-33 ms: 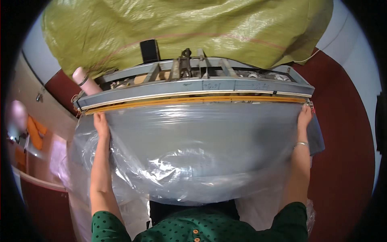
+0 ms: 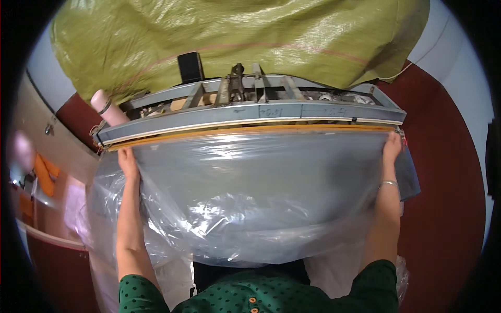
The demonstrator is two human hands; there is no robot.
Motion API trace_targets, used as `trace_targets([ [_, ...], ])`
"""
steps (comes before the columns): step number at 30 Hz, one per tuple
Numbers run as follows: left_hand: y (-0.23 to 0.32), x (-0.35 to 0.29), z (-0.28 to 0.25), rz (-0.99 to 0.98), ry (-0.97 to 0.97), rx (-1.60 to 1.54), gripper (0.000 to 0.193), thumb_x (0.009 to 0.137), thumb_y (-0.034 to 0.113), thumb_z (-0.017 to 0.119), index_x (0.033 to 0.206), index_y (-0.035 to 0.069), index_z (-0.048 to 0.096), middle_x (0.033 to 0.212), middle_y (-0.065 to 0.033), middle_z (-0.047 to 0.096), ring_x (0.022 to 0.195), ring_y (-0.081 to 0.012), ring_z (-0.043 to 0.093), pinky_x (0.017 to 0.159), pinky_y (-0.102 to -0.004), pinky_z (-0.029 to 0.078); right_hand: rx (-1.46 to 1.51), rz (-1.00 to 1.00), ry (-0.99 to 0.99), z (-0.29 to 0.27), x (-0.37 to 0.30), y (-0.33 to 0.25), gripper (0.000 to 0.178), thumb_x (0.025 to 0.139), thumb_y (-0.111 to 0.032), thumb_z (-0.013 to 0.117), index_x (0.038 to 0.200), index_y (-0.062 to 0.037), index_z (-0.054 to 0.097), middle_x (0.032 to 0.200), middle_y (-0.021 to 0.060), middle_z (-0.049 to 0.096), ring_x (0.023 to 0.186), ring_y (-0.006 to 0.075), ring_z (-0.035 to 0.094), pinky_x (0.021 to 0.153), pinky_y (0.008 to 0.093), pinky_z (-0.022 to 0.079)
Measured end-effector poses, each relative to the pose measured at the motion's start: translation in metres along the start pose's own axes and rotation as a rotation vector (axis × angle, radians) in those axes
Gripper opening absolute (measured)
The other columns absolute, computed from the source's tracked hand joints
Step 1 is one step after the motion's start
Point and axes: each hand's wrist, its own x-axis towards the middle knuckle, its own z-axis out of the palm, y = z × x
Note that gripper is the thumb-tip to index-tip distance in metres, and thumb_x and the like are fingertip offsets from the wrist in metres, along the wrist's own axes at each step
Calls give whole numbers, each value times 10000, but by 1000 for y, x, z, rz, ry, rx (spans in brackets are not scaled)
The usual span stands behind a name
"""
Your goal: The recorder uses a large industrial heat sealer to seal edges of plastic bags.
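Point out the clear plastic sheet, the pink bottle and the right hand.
Clear plastic sheet (image 2: 255, 182): head view, middle of its spread face.
Pink bottle (image 2: 113, 113): head view, body below the dark band.
Right hand (image 2: 391, 147): head view, back of the hand.

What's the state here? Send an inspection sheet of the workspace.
Surface: grey surface, mostly covered; a corner shows at right.
Job's things: clear plastic film, creased, beside orange strip along metal frame.
Clutter: pink bottle leaning at frame's left; small items inside frame, unidentifiable.
Hands: left hand and right hand hold film's far edge, wide apart.
Cables: thin pale cord, upper right.
Surroundings: yellow-green sheet behind; pale panel at left.
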Motion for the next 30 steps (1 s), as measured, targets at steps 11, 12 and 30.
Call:
trace_targets([
  [11,-5,13,25,-147,9,-107,196,808,212,560,732,58,465,610,37,431,546,-55,365,492,-194,336,221,321,35,21,13,-5,159,780,-167,557,807,-40,466,623,38,513,493,117,473,449,264,425],
  [12,-5,15,17,-150,12,-84,196,808,212,560,732,58,465,610,37,431,546,-55,365,492,-194,336,224,333,14,23,11,-15,159,780,-167,557,807,-40,466,623,38,513,493,117,473,449,264,425],
  [30,87,-11,-91,-89,-247,-588,68,810,80,495,850,100,444,692,50,426,578,-31,378,538,-161,323,287,-664,-310,26,-113,-302,200,748,-138,592,904,-26,538,942,108,531,909,257,490,803,342,369],
])
